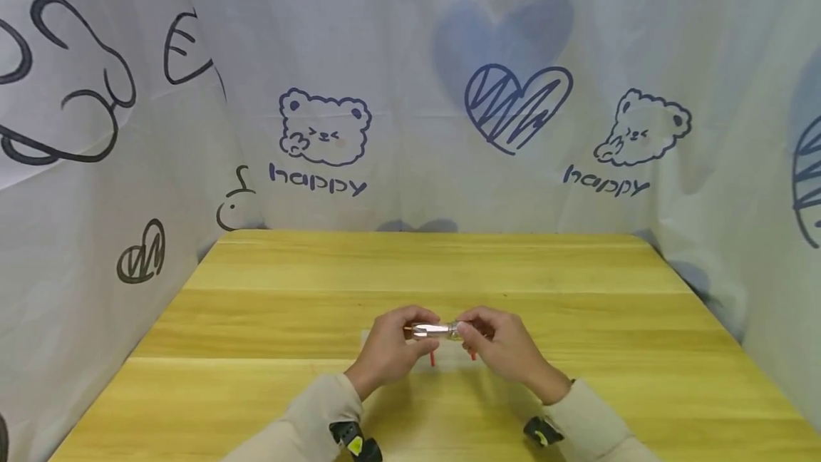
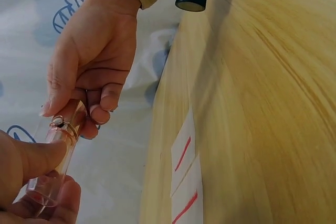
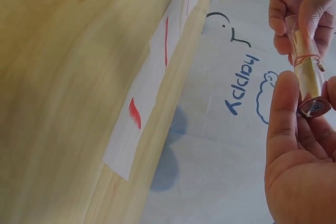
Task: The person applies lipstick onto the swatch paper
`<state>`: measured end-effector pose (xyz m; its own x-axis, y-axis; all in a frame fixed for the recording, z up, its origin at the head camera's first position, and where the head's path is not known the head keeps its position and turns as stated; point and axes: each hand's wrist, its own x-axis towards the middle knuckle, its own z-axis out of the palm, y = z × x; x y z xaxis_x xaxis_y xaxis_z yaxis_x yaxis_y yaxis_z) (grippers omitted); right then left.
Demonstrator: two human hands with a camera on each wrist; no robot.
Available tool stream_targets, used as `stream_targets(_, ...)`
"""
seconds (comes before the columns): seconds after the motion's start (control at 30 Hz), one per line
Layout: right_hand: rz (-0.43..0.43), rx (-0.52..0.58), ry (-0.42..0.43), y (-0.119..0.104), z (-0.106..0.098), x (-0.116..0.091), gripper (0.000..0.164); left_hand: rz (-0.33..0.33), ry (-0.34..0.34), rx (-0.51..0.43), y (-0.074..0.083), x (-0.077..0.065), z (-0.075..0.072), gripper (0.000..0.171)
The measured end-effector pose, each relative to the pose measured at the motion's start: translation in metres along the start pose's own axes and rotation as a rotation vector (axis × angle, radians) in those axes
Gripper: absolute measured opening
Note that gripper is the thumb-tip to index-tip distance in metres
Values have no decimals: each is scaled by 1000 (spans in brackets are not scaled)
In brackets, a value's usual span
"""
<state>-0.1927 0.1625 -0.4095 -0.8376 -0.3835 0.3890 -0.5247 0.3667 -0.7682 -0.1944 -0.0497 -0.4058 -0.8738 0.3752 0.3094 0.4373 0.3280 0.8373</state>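
Observation:
Both hands hold a slim lipstick tube (image 1: 432,331) nearly level in front of the body, above the table. Its left part is clear, and its right part is gold with a thin band and small ring charm round the middle, seen in the left wrist view. My left hand (image 1: 393,348) pinches the clear end between thumb and fingers. At the gold end, my right hand (image 1: 507,344) grips with thumb and fingertips. A round label (image 3: 316,107) shows on the gold end in the right wrist view.
Under the hands, a white paper strip (image 3: 149,85) with red marks lies on the wooden table (image 1: 269,319). White cloth (image 1: 410,184) printed with hearts and bears hangs behind and at both sides. Each sleeve carries a dark wrist camera mount (image 1: 353,440).

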Motion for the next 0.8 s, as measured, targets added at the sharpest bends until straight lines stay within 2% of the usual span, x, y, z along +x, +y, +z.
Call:
stream_targets(0.17,-5,20,-13,1,-2,2,16,-3,-1,-14,2,1,-2,24)
stream_targets(0.4,96,133,-1,-2,-2,5,24,28,7,-30,0,5,1,23)
stream_targets(0.5,111,137,5,-2,-1,5,24,37,13,-43,-1,6,2,23)
stream_targets(0.63,119,129,-2,-1,1,4,24,16,14,-61,-2,5,3,23)
stream_targets(0.8,181,143,-24,-1,4,0,25,-23,-6,-81,-1,1,4,24)
